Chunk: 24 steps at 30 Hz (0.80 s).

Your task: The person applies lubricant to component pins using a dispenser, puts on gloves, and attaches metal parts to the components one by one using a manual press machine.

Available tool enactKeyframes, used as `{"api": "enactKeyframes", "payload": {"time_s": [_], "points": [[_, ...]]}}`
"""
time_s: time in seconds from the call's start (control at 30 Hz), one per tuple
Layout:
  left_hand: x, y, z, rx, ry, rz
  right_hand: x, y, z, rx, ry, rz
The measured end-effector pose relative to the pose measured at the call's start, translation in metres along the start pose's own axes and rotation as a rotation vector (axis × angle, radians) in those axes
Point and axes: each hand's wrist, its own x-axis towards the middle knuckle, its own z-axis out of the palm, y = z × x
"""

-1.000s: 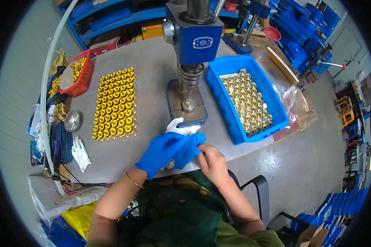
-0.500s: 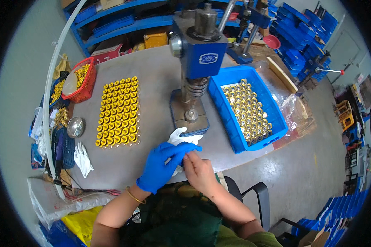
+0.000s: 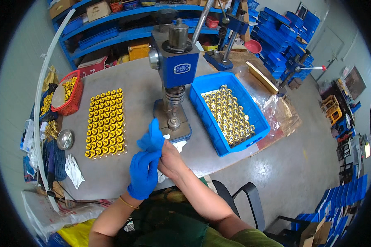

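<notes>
Gripping a loose blue glove (image 3: 151, 138) with your blue-gloved left hand (image 3: 144, 175), you have it up against your right hand (image 3: 171, 159), whose back and wrist are bare. Your left fingers are drawn in on the material; how your right fingers stand, and whether they are inside, cannot be told, because the glove hides them. It sits at the near-left corner of the arbor press (image 3: 178, 70), overlapping the base in view.

Tugging hard at one spot could split the glove, as it looks thin, and two fingers could lodge in one sleeve if it is twisted. Slack fingertips might later snag under the ram. A white glove (image 3: 179, 145) lies between your hands and the base, so a sweeping wrist may drag it. Swinging your left arm outward could topple the close-set yellow-capped pieces (image 3: 107, 127).
</notes>
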Motion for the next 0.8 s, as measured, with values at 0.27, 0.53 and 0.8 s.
{"api": "enactKeyframes", "payload": {"time_s": [0.27, 0.53, 0.8], "points": [[0.001, 0.004, 0.0, -0.006, -0.1, 0.098, 0.003, -0.021, 0.007, -0.129, -0.302, -0.132], [0.01, 0.012, -0.004, -0.112, -0.029, 0.082, 0.036, -0.016, -0.026, -0.353, -0.407, 0.094], [0.018, 0.008, -0.008, -0.281, -0.026, 0.013, 0.031, -0.024, 0.027, -0.291, -0.278, -0.025]]}}
